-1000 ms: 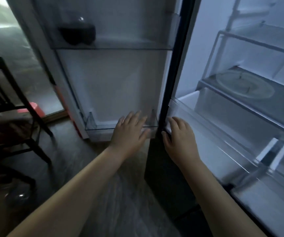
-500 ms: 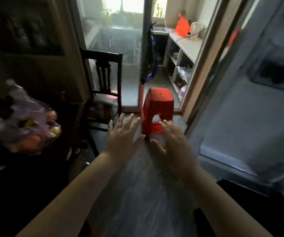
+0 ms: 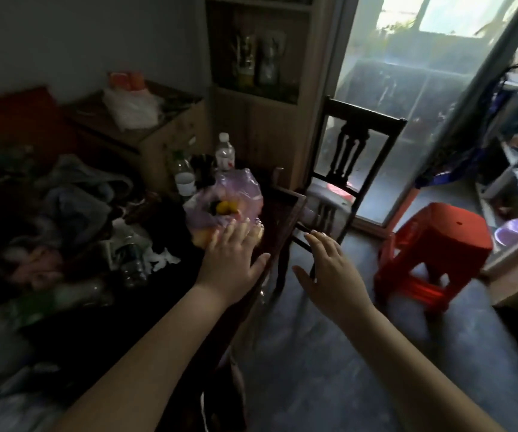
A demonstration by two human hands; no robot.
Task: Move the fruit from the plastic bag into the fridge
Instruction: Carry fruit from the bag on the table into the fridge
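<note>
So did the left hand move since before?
Yes. The left hand was right beside the red stool before. Now it is far over to the stool's left, with its fingers open and reaching the purple plastic bag.

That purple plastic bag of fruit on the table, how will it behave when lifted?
Probably floppy: the plastic bag looks thin and crumpled, so it should sag around the fruit. Its mouth seems open, so tilting may spill round fruit.

head cam | faces forward-down | close above left grip (image 3: 231, 260), right grip (image 3: 329, 271) | single view
</note>
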